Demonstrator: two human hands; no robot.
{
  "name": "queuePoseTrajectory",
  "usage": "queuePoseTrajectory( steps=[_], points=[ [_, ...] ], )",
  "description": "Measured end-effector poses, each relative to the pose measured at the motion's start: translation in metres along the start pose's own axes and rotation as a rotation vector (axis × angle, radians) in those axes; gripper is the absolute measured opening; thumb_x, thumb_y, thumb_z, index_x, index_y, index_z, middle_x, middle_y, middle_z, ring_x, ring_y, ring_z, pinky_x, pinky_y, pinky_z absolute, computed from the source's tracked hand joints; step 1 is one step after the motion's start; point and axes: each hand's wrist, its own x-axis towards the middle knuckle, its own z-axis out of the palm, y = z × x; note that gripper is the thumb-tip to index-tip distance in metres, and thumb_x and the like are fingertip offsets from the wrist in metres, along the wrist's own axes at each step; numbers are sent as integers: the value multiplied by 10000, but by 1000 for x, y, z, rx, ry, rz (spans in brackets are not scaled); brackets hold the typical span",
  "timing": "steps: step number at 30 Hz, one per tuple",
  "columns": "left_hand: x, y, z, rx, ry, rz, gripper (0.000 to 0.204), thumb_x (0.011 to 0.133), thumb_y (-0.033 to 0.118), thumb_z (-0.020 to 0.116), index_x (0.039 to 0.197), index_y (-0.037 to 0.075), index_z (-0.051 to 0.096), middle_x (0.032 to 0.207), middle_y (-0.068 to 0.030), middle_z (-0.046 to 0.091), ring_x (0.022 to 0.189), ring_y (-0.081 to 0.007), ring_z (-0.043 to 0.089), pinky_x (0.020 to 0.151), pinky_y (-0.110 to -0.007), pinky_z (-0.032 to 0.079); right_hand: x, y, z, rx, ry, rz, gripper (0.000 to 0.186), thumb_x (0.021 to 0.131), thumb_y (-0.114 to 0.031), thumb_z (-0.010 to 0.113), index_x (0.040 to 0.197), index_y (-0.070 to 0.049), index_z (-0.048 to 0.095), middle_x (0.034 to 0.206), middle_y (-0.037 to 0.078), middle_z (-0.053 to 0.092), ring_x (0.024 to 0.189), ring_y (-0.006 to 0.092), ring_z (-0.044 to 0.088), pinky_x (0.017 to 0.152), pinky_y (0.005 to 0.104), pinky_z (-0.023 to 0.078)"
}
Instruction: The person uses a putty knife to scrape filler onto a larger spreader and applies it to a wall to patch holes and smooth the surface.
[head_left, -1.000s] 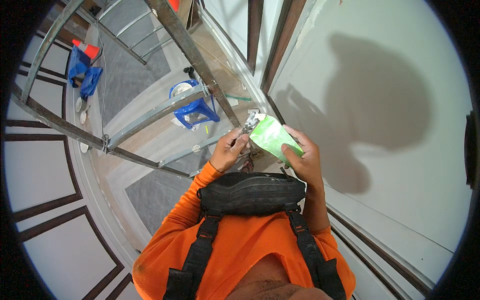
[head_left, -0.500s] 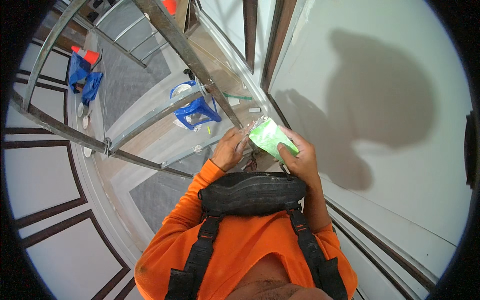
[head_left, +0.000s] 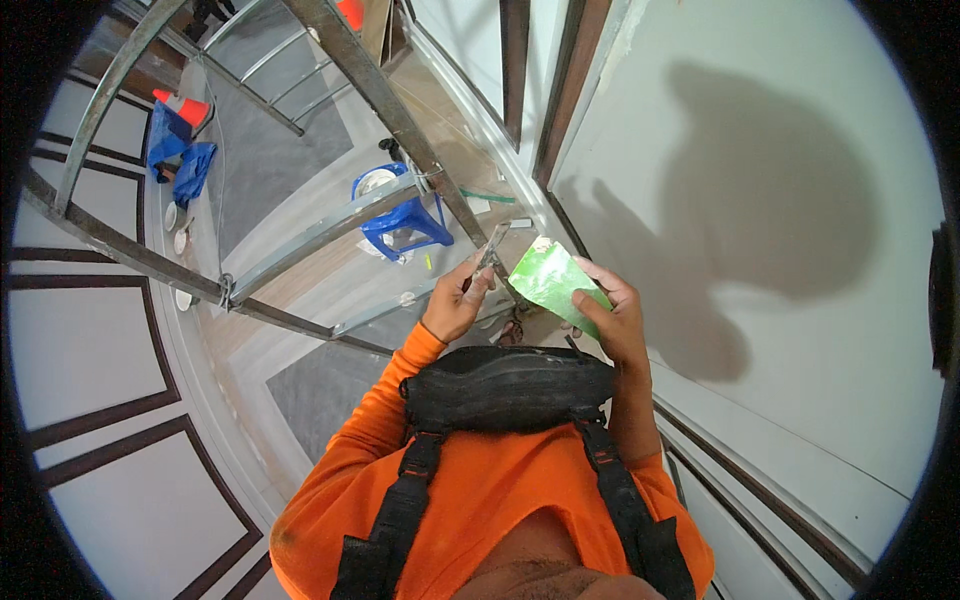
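My left hand (head_left: 457, 302) is closed round a narrow metal tool (head_left: 494, 243) smeared with pale residue, its flat end sticking up past my fingers. To its right, my right hand (head_left: 614, 318) grips a bright green sheet (head_left: 548, 275), thumb on top, with whitish residue at the sheet's upper corner. A small gap separates tool and sheet. Both hands are above the black pouch (head_left: 508, 390) strapped to my chest, over orange clothing (head_left: 500, 480). Part of a foot (head_left: 511, 330) shows below, between my hands.
A steel scaffold frame (head_left: 275, 305) spans the left and centre. Beneath it are a blue plastic stool (head_left: 410, 228) carrying a white container, an orange cone (head_left: 188, 108), blue sheeting (head_left: 195, 170) and several containers. A pale wall (head_left: 800, 400) fills the right; a panelled wall (head_left: 90, 350) lines the left.
Since half a second ago the green sheet has shifted slightly right, away from my left hand, and the metal tool's end, which it partly covered, now shows clearly.
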Motion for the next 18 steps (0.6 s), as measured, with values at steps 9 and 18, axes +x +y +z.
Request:
queuePoseTrajectory(
  steps=[9, 18],
  points=[
    [-12, 0, -3, -29, -7, 90, 401, 1039, 209, 564, 1409, 54, 546, 1036, -84, 659, 835, -194, 598, 783, -335, 502, 10, 1, 26, 99, -99, 57, 469, 932, -129, 676, 1356, 40, 571, 1050, 107, 701, 737, 107, 661, 586, 241, 537],
    [-8, -8, -9, 262, 6, 135, 391, 1015, 116, 567, 1401, 61, 559, 919, -99, 596, 787, -209, 619, 734, -315, 508, 13, 10, 28, 110, -98, -17, 485, 935, -126, 670, 1368, 57, 546, 1074, 121, 696, 772, 138, 673, 618, 267, 565]
  ],
)
